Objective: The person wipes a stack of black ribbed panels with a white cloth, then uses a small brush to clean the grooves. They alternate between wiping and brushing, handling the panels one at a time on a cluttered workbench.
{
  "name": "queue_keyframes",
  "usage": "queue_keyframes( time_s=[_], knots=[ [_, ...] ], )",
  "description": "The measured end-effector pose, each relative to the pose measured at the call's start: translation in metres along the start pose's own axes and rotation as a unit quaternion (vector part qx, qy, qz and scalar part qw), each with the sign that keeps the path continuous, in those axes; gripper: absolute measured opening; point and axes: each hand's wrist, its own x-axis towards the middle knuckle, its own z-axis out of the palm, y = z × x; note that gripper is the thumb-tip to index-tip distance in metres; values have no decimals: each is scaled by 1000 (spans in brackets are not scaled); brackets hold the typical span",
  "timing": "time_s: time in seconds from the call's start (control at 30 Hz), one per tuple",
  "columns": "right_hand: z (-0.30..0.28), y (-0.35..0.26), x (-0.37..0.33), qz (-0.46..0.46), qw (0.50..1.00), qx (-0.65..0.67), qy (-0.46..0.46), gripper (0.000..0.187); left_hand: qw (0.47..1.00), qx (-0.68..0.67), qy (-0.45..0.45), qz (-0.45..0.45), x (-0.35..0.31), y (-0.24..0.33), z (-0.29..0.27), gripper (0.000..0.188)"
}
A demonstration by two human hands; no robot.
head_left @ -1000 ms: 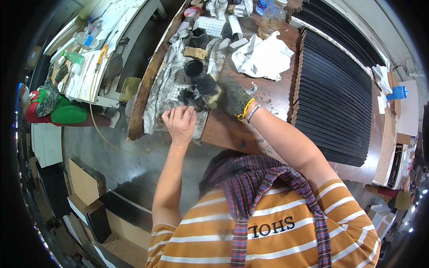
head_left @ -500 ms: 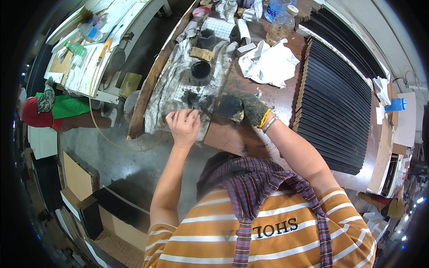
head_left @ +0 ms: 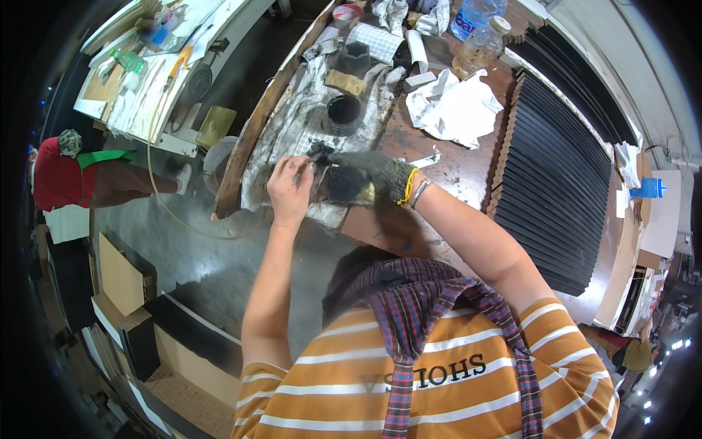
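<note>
My bare left hand (head_left: 289,192) is closed, fingertips pinched together beside a small black-stained scrap (head_left: 320,152). What they hold, if anything, is hidden. My right hand (head_left: 384,177) wears a dark, stained knit glove with a yellow cuff and grips a blackened sponge (head_left: 348,184) with a pale yellowish edge. The gloved fingers reach left to the scrap, close to my left fingertips. Just beyond the hands, an open cup of black liquid (head_left: 344,111) stands on a stained cloth (head_left: 281,121). Behind it lies a tan sponge block (head_left: 346,83).
Crumpled white paper (head_left: 453,110) lies right of the cup, with plastic bottles (head_left: 479,47) behind. Black strips (head_left: 552,183) are stacked in rows at the right. A wooden rail (head_left: 252,139) borders the table's left edge. Another person (head_left: 80,175) stands at far left.
My right hand has moved left with the sponge, bringing its fingers to the black scrap beside my left hand. The left hand has shifted slightly. The person at far left has changed posture.
</note>
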Motion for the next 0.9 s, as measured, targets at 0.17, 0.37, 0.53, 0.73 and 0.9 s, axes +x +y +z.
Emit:
queue_keyframes(
  time_s=[0.17,0.37,0.53,0.73,0.9],
  knots=[
    [-3,-2,3,85,995,-40,-39,43,1000,-18,1,-15,4,2,0,20],
    [-1,14,-3,-72,975,-209,15,44,1000,-25,-1,-10,4,4,3,20],
    [-5,14,-21,-18,999,22,26,48,1000,8,3,10,2,7,7,19],
    [-24,-7,-79,96,987,-123,38,41,986,144,-12,80,-4,22,23,19],
    [-25,-5,-107,120,987,11,110,36,978,174,-31,111,-11,30,48,15]
  ],
)
